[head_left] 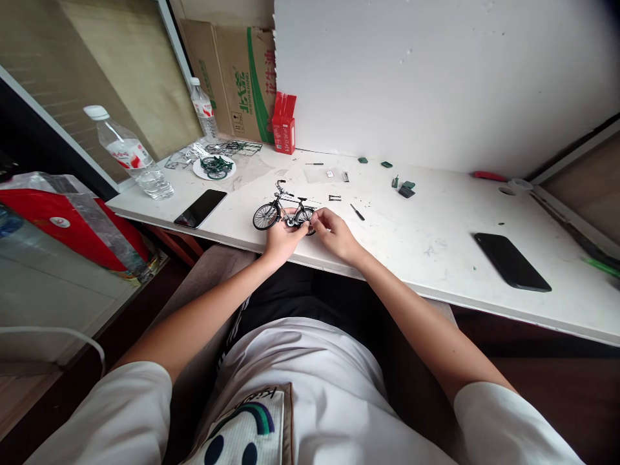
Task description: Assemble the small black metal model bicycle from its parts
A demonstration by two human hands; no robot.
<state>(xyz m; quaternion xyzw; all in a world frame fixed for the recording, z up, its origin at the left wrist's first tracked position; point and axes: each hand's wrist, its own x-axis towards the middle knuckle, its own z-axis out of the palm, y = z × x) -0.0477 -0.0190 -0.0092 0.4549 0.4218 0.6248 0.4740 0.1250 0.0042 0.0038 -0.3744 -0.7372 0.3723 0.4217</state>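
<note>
A small black model bicycle [266,216] is held upright just above the table's front edge, its front wheel to the left. My left hand [284,236] grips it from below around the middle of the frame, fingers partly hidden behind it. At the rear wheel, my right hand [334,234] is closed in a pinch; whether a small part sits between the fingertips is hidden. A little beyond the bicycle lie a small black bracket-like part [334,197] and a thin dark screwdriver-like tool [357,212].
The white table [416,248] carries a phone [201,208] at left and a black phone-like slab [512,261] at right. Water bottles [138,165] stand at left, near a plate [196,169] with a green model bicycle [216,166]. Small green pieces [407,189] lie towards the white board.
</note>
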